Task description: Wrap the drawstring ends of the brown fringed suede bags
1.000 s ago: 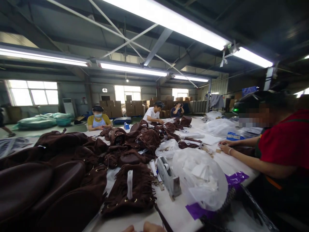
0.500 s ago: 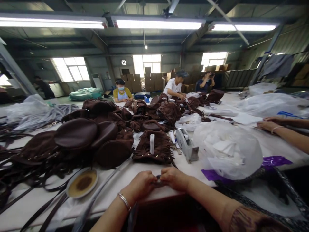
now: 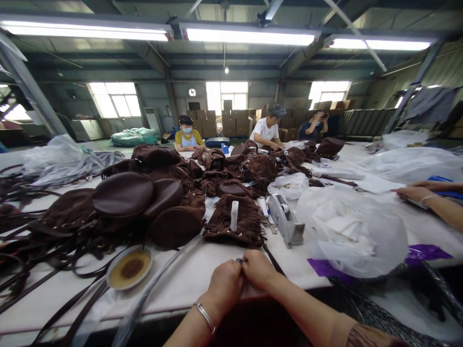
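Together at the near edge of the worktop point(image 3: 188, 277), the left hand point(image 3: 226, 280) and right hand point(image 3: 258, 270) met, their fingers clamped on a small dark piece point(image 3: 239, 260), mostly hidden and too small to identify. Just beyond them lay a brown fringed bag point(image 3: 250, 219) with a white strip point(image 3: 234, 216) on top, and to its right stood a grey tape dispenser point(image 3: 289, 225) beside a clear plastic bag point(image 3: 390, 236). Off to the left sat a round dish point(image 3: 125, 288), near more brown bags point(image 3: 123, 193).
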Available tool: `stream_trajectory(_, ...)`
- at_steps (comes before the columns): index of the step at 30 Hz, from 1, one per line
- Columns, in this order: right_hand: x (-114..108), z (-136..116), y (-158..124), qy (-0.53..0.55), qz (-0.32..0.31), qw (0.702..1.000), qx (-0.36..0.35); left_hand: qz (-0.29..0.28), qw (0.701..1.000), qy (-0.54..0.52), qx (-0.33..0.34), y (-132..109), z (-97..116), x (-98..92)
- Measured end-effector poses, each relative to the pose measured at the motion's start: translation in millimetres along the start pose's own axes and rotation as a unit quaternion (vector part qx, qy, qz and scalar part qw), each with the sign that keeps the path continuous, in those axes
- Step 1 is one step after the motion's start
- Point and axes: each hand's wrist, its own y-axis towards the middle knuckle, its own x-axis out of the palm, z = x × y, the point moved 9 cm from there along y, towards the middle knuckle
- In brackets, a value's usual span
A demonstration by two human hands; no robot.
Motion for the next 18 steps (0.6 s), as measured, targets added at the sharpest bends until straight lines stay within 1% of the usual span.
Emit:
stream_trajectory(3,-1,-13,13,-0.020,-0.053,0.996,-0.062,-0.019,1.000,0.008,0.015,-8,-10,-11.0)
stream_trajectory(5,-1,-21,17,-0.025,-0.086,0.990,-0.108,-0.037,0.999,0.014,0.031,-9,-17,-16.2)
stream_trajectory(7,-1,-25,16,-0.029,-0.105,0.985,-0.136,-0.051,0.998,0.016,0.045,-8,-21,-17.6)
stream_trajectory(8,-1,-26,15,-0.032,-0.106,0.984,-0.139,-0.054,0.997,0.016,0.046,-6,-21,-17.0)
stream_trajectory(10,0,-25,11,-0.042,-0.087,0.988,-0.122,-0.051,0.998,0.016,0.036,-2,-20,-13.3)
stream_trajectory(14,6,-17,-1,-0.072,-0.025,0.997,-0.032,-0.028,0.999,0.018,0.000,0,-15,-3.7)
stream_trajectory(16,12,-16,-4,-0.087,-0.020,0.996,-0.010,-0.019,1.000,0.019,-0.008,-5,-14,-2.9)
stream_trajectory(18,14,-19,-2,-0.098,-0.036,0.994,-0.023,-0.021,1.000,0.021,-0.001,-10,-16,-5.5)
